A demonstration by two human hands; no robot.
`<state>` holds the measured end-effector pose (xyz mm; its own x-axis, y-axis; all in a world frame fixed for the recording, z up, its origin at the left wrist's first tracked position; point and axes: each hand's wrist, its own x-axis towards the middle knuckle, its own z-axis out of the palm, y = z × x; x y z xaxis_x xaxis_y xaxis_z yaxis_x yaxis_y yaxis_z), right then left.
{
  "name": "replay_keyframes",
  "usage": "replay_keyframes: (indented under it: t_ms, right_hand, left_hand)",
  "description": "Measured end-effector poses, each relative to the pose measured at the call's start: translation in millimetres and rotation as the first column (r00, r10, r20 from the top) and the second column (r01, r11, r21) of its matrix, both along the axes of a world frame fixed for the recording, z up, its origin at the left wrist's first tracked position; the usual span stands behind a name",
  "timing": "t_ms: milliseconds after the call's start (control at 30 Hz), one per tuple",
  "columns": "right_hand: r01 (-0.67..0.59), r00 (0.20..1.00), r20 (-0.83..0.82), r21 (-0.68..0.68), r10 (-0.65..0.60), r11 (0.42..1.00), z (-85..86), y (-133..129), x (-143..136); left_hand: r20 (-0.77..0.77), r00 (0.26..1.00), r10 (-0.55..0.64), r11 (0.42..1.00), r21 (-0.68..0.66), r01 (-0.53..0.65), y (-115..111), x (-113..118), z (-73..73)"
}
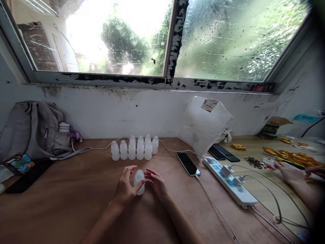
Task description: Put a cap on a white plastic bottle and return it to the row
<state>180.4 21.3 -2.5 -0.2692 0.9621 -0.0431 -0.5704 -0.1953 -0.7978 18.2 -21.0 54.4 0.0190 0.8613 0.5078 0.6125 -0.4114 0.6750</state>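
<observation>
A small translucent white bottle (139, 177) with a rounded top stands upright on the brown table. My left hand (126, 184) curves around its left side, fingers apart and the thumb crossing in front of its lower part. On the other side, my right hand (156, 183) has its fingers spread close to the bottle; whether the fingertips touch it I cannot tell. Behind them, several matching white bottles (132, 149) stand grouped in rows near the wall.
A phone (188, 163) on a cable and a white power strip (230, 181) lie to the right. A white plastic bag (203, 122) leans on the wall. A grey backpack (35, 128) sits left. Another person's hand (289, 173) is near yellow parts (291, 156) at far right.
</observation>
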Motion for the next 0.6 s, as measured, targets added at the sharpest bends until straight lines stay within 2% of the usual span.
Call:
replay_keyframes:
  t_ms: [133,233,300,367,433,500,567,600]
  right_hand:
    - [0.034,0.999,0.005,-0.022,-0.034,0.999,0.1,1.0,2.7]
    - [0.065,0.998,0.002,-0.044,-0.065,0.997,-0.2,3.1,4.9]
    - [0.084,0.996,0.000,-0.064,-0.085,0.994,-1.3,5.0,6.7]
    - [0.099,0.995,-0.004,-0.076,-0.100,0.992,-2.7,6.8,8.2]
    - [0.110,0.994,-0.015,-0.081,-0.111,0.991,-4.1,8.3,9.1]
    - [0.118,0.993,-0.023,-0.087,-0.120,0.989,-5.0,9.2,9.3]
    - [0.116,0.993,-0.025,-0.096,-0.118,0.989,-5.3,9.6,8.8]
    - [0.114,0.993,-0.024,-0.100,-0.117,0.988,-5.4,9.7,8.5]
  left_hand:
    - [-0.154,0.987,-0.052,0.997,-0.069,0.042,6.3,2.1,24.0]
    - [-0.167,0.983,-0.072,0.993,-0.106,0.054,16.0,-5.0,44.4]
    - [-0.138,0.989,-0.046,0.995,-0.092,0.033,27.3,-15.8,70.2]
    - [-0.126,0.992,0.026,0.999,-0.032,-0.031,43.4,-30.4,107.2]
    - [-0.180,0.977,0.118,0.993,0.038,-0.113,65.0,-46.3,148.2]
    - [-0.229,0.949,0.217,0.970,0.164,-0.182,92.4,-60.9,182.0]
    - [-0.251,0.918,0.308,0.938,0.240,-0.249,123.8,-72.5,199.4]
    - [-0.264,0.904,0.336,0.931,0.240,-0.276,139.7,-77.0,201.0]
